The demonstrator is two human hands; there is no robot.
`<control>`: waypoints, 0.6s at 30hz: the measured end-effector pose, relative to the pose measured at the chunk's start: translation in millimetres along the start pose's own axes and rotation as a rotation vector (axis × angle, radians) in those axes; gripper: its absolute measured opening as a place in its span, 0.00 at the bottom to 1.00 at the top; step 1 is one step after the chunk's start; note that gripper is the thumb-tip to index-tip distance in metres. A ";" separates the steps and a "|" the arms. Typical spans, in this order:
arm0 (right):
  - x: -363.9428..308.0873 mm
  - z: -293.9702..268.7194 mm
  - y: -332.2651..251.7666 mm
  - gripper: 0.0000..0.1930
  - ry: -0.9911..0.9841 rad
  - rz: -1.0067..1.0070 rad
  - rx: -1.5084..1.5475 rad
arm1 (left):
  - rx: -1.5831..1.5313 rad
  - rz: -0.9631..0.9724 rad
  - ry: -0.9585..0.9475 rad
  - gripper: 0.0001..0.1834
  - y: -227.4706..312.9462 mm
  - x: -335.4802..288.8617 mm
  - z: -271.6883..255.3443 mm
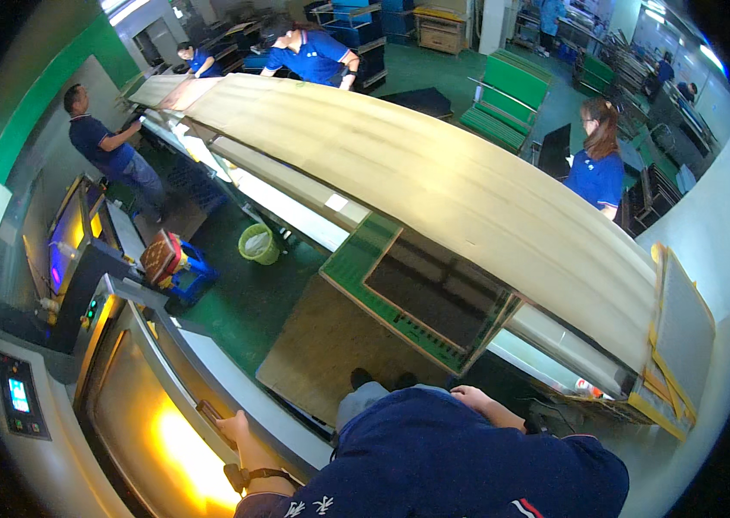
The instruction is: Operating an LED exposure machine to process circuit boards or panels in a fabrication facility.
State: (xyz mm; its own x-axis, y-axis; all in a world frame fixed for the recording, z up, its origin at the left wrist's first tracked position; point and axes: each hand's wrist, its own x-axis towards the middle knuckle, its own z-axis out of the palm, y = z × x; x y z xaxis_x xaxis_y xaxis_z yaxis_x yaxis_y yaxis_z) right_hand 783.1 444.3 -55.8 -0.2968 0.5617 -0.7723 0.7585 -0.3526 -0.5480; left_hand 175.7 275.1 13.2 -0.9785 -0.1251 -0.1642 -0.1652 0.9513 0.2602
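At the lower left, my left hand (233,426) is closed round a brown handle (209,413) on the grey frame edge of an exposure-type machine. Beside that hand, the machine's framed panel (136,414) glows bright yellow. My right hand (475,400) is by my right side, near my waist, its fingers loosely out and nothing visible in them. In front of me, a green-bordered panel with a dark middle (352,269) leans against the long table's near side, apart from both hands.
The long pale-topped table (434,181) runs across the view, with several people in blue shirts around it. A yellow-green bin (259,244) and a blue stool (188,276) stand on the floor. A brown mat (313,341) lies before my feet. Green racks (507,99) stand beyond.
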 end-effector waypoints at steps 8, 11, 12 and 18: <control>19.1 13.5 -18.7 0.25 -0.017 0.058 -0.032 | -0.016 0.018 -0.051 0.44 -14.8 28.7 13.6; 40.4 34.5 -14.2 0.24 -0.027 0.064 -0.069 | -0.011 0.032 -0.061 0.46 -34.0 45.2 18.4; 44.9 41.0 -11.5 0.24 -0.013 0.064 -0.118 | 0.081 0.039 -0.111 0.48 -26.4 34.2 13.9; 43.5 87.1 -35.5 0.23 -0.003 0.177 -0.113 | 0.337 0.797 -0.177 0.51 28.1 -47.7 39.5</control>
State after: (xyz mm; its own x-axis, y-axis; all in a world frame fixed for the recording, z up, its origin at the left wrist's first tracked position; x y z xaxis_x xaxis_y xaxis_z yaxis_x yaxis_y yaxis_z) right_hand 692.8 416.1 -98.0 -0.1546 0.4958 -0.8546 0.8593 -0.3595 -0.3640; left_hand 222.5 318.9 -9.2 -0.7490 0.6299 -0.2055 0.6306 0.7729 0.0706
